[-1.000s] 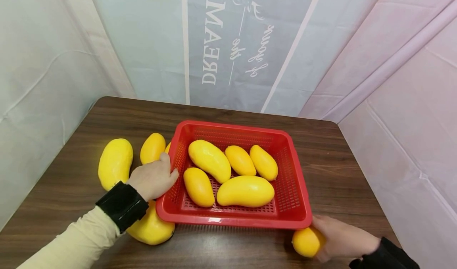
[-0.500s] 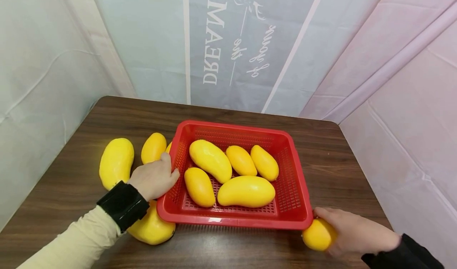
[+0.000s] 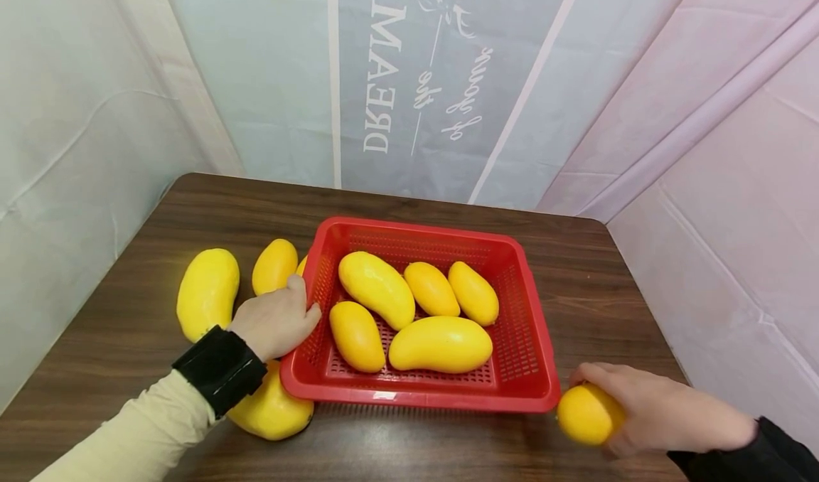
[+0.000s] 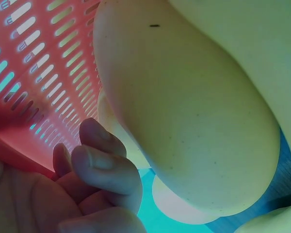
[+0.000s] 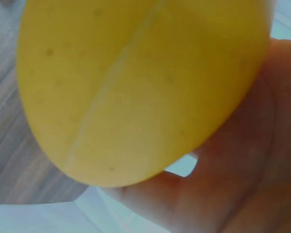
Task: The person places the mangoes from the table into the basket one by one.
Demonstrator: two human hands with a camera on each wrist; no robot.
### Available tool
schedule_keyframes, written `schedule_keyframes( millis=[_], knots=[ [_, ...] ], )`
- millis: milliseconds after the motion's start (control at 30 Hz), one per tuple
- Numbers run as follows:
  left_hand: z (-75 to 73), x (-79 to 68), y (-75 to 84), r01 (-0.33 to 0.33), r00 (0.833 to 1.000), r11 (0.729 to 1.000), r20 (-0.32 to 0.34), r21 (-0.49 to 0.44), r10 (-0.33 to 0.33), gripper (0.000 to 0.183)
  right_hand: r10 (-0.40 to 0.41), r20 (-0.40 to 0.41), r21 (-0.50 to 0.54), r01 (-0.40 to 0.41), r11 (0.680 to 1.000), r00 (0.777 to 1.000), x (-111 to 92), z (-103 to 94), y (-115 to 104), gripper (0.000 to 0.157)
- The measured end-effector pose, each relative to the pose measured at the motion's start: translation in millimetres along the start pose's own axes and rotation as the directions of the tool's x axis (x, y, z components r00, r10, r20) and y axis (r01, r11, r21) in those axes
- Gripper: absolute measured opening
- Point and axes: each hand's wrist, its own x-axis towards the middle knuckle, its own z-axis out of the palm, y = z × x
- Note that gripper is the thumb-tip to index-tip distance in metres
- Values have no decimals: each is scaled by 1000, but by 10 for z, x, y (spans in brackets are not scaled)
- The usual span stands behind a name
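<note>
A red plastic basket (image 3: 419,399) with perforated walls stands on the table, holding several yellow mangoes such as the long mango (image 3: 441,345) at its near side. My left hand (image 3: 275,322) grips the basket's left rim; in the left wrist view its curled fingers (image 4: 109,170) lie close to the slotted basket wall (image 4: 53,73). To the right of the basket's near corner, my right hand (image 3: 652,407) holds a small mango (image 3: 590,414) between thumb and fingers. Up close in the right wrist view, that mango (image 5: 136,97) fills much of the frame, resting against the palm.
Left of the basket lie a large mango (image 3: 207,293), a smaller mango (image 3: 275,265) and one more partly behind my hand. Another mango (image 3: 274,407) sits under my left wrist. Fabric walls (image 3: 441,98) enclose the brown wooden table (image 3: 589,269).
My right hand has shifted right and slightly away from me with the small mango, from under the basket's near corner to beside it. The left hand and basket have stayed put.
</note>
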Motion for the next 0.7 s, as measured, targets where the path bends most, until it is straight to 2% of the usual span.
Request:
schedule_keyframes(
  millis=[200, 400, 467, 567, 633, 700],
  knots=[
    [-4, 2, -3, 3, 1000, 1000, -1, -3, -3, 43, -85, -58, -63, 82, 995, 995, -43, -67, -54, 67],
    [-7, -6, -5, 9, 1000, 1000, 7, -9, -9, 44, -140, -145, -131, 122, 984, 979, -16, -58, -226, 65],
    [-6, -3, -3, 7, 1000, 1000, 8, -11, -7, 44, -192, -214, -165, 158, 973, 958, 2, -36, -295, 63],
    [-4, 1, 1, 7, 1000, 1000, 9, -12, -7, 44, -271, -337, -217, 206, 954, 902, 55, 6, -414, 59],
    [-2, 3, 3, 10, 1000, 1000, 12, -15, -10, 44, -293, -406, -236, 211, 949, 865, 111, 27, -499, 59],
    [1, 5, 3, 11, 1000, 1000, 13, -17, -10, 44, -277, -438, -220, 197, 956, 855, 177, 35, -588, 61]
  ],
)
